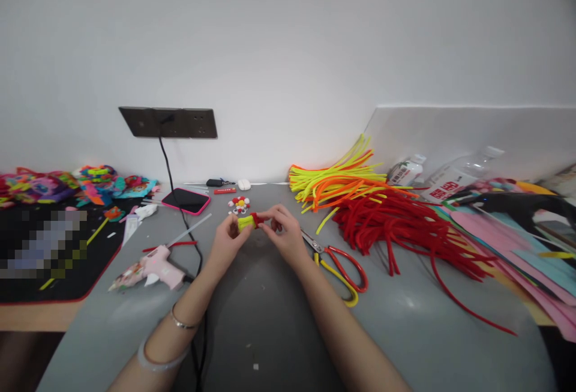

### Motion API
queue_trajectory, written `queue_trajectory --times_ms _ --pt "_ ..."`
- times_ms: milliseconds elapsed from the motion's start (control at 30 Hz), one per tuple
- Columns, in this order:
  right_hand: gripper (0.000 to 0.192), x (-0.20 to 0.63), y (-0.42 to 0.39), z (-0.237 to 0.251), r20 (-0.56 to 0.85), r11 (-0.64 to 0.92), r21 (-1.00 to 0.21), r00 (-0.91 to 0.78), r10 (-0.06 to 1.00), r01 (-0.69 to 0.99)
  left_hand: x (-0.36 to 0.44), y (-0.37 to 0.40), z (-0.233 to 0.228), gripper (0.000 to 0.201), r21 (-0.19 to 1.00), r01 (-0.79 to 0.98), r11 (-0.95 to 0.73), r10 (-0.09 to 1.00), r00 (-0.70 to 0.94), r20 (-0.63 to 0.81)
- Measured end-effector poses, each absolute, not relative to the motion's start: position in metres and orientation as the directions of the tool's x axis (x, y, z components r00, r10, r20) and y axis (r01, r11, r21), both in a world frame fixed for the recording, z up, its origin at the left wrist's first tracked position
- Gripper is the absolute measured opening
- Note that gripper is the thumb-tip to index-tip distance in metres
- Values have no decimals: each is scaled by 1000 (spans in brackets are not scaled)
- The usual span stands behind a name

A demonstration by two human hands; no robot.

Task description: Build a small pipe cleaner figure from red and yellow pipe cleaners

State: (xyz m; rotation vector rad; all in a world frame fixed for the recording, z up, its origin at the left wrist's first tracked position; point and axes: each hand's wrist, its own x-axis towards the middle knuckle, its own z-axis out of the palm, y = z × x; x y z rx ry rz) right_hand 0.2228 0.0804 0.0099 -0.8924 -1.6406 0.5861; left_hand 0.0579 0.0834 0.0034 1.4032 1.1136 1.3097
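both hands pinch one small bundle of yellow pipe cleaner (246,222) with a red wrap at its right end, held just above the grey bench (279,320): the left hand (225,239) closed on the yellow end, the right hand (284,231) closed on the red end. just right lie red-handled scissors (338,265), further right a heap of red pipe cleaners (405,227). near left rests a pink glue gun (150,268); beyond the hands, a pink-edged phone (186,200).

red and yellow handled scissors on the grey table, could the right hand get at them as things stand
Probably yes. The red and yellow handled scissors lie flat just beside the right hand, nothing between, though that hand now pinches a small yellow and red pipe-cleaner piece.
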Motion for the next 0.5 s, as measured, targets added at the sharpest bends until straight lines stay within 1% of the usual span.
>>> queue_trajectory --times_ms 100,233,400,500 --pt "7 221 80 9 597 596 -768 -77 799 235 58 83 1 38 978 17 -207 976 73 205" --pt "9 220 79 11 568 567 -802 -52 821 186 57 84 0 37 983 28 -184 980 76 182" --pt "13 225 86 9 430 443 -895 181 884 -39 57 83 3 38 986 62 -152 988 43 150" --pt "16 230 90 8 396 422 -905 249 884 -60 58 82 7 38 984 61 -166 986 38 164"
